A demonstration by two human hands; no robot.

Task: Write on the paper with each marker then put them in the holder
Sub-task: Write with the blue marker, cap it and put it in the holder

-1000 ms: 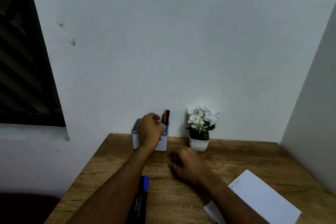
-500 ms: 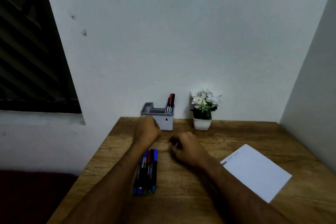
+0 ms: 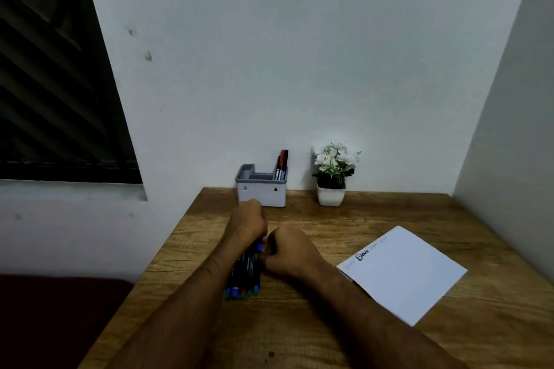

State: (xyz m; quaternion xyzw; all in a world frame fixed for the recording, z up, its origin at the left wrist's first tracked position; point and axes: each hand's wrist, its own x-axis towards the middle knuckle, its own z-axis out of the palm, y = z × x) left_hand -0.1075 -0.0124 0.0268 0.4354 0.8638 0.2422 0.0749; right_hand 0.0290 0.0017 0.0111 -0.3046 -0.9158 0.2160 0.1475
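Several dark markers with blue, red and green end caps lie side by side on the wooden table. My left hand is curled over their far ends, with its fingers hidden beneath it. A blue cap shows between my two hands. My right hand rests as a fist on the table, its knuckles against the right side of the markers. The grey and white holder stands at the back by the wall, with a red and a black marker upright in its right compartment. The white paper lies to the right and bears a few written words.
A small white pot of white flowers stands to the right of the holder against the wall. A side wall runs along the table's right edge. A dark window is at the left, beyond the table's left edge.
My left hand left the holder, where the red marker now stands, and came back down onto the lying markers. My right hand stayed curled on the table. The camera tilted down.
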